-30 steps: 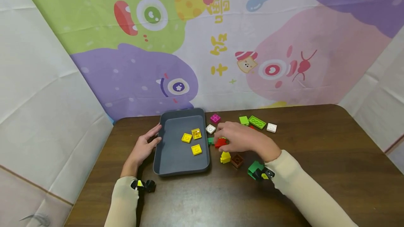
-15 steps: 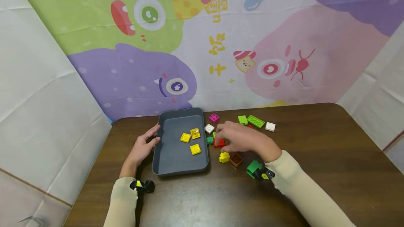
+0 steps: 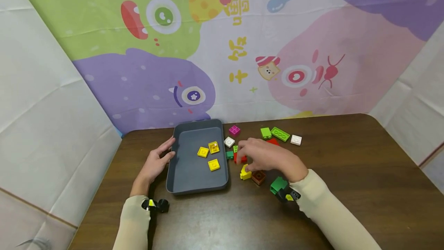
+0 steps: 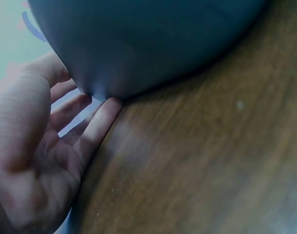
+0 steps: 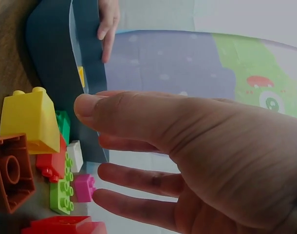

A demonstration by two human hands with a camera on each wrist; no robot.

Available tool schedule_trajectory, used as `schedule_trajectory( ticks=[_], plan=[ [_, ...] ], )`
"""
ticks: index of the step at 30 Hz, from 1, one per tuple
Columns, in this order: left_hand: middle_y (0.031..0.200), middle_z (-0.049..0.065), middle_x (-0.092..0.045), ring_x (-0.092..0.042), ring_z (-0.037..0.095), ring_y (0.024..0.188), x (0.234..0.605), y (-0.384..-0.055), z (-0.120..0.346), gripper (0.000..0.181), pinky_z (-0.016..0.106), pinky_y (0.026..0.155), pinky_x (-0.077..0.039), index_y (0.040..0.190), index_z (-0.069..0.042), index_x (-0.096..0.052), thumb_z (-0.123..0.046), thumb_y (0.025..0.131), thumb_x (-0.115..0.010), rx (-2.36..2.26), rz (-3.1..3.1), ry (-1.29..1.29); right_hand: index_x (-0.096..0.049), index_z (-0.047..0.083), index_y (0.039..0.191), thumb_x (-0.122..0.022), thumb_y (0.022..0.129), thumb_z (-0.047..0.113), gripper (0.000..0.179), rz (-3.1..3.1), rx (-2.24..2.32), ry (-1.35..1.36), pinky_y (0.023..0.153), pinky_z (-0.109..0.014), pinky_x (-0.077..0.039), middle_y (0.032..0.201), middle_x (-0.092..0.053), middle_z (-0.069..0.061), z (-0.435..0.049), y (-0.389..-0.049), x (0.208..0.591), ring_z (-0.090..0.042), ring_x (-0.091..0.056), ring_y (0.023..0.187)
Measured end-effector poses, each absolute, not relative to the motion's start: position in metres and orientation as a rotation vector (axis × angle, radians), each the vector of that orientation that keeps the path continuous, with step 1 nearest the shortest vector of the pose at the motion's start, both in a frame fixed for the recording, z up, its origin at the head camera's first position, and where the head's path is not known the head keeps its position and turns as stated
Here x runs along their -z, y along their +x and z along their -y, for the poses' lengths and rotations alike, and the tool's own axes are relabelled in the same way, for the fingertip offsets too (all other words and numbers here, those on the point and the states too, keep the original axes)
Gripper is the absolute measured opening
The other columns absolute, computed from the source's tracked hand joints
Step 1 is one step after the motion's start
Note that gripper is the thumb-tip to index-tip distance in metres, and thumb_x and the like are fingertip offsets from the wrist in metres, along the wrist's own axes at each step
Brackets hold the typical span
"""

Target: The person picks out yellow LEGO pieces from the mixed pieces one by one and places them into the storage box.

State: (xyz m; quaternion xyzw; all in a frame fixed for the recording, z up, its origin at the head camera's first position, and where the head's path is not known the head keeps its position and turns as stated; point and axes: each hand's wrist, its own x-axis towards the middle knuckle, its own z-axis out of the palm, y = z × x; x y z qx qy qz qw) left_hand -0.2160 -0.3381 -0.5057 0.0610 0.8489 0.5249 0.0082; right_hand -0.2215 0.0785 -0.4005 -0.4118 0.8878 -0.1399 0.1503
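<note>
A dark grey tray (image 3: 184,176) lies on the table with three yellow square bricks, one of them (image 3: 214,164) nearest the front. Along the tray's left wall rests my left hand (image 3: 155,164), its fingers touching the outside (image 4: 153,44). To the right of the tray my right hand (image 3: 265,155) hovers over loose bricks, fingers slightly bent and apart, holding nothing. Closest to its thumb is a yellow brick (image 3: 245,173), also seen in the right wrist view (image 5: 29,119). A red brick (image 3: 240,158), partly covered by the fingers, lies behind it.
Beside the yellow brick lies a brown brick (image 3: 258,177); a green brick (image 3: 278,184) is near the right wrist. Farther back are a magenta brick (image 3: 234,130), a white brick (image 3: 229,142), lime bricks (image 3: 280,134) and another white brick (image 3: 296,139). A printed cloth (image 3: 236,99) hangs behind the table.
My right hand has drawn slightly back toward the yellow brick, uncovering more of the red bricks. The left hand stays at the tray. The view shifts slightly.
</note>
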Motion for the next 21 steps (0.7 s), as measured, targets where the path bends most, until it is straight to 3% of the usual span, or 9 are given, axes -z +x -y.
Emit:
schedule_trajectory(
  ticks=[21],
  plan=[
    [0.187,0.015,-0.03,-0.037,0.051,0.168,0.504,-0.215,0.338,0.058,0.011,0.092,-0.052,0.172,-0.005,-0.044,-0.009,0.116,-0.059,-1.626,-2.646,0.189,-0.089,0.014,0.114,-0.091,0.096,0.013,0.018,-2.509,0.369,-1.193,0.1,-0.043,-0.059,0.119,-0.073,-0.004,-0.071,-0.223,0.412,-0.023,-0.063,0.109]
  ],
)
